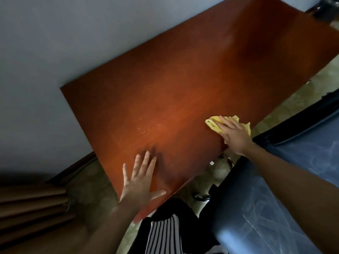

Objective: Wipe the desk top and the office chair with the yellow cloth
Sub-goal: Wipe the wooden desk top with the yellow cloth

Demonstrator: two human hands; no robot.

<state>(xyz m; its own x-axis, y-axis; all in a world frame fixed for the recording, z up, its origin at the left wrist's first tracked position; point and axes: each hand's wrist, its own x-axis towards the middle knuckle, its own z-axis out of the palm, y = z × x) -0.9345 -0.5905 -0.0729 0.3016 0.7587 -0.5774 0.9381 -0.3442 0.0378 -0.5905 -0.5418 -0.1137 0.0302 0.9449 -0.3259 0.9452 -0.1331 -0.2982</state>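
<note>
Presses cloth (215,123) onto desk (183,79) under right hand (233,135), fingers straight, slightly apart. Lies crumpled near front edge, long axis apparently left-right across view, right end at desk edge. Rests left hand (141,178) flat on desk, 5 digits splayed, gripping nothing. Stands chair (256,217) just beside desk.

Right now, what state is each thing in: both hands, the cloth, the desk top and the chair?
left hand: flat, fingers spread, resting on the desk top near its front edge
right hand: fingers straight, pressing the cloth down
yellow cloth: crumpled, lying on the desk top at the front edge
desk top: a few pale specks showing
office chair: beside the desk, neither hand on it
</note>
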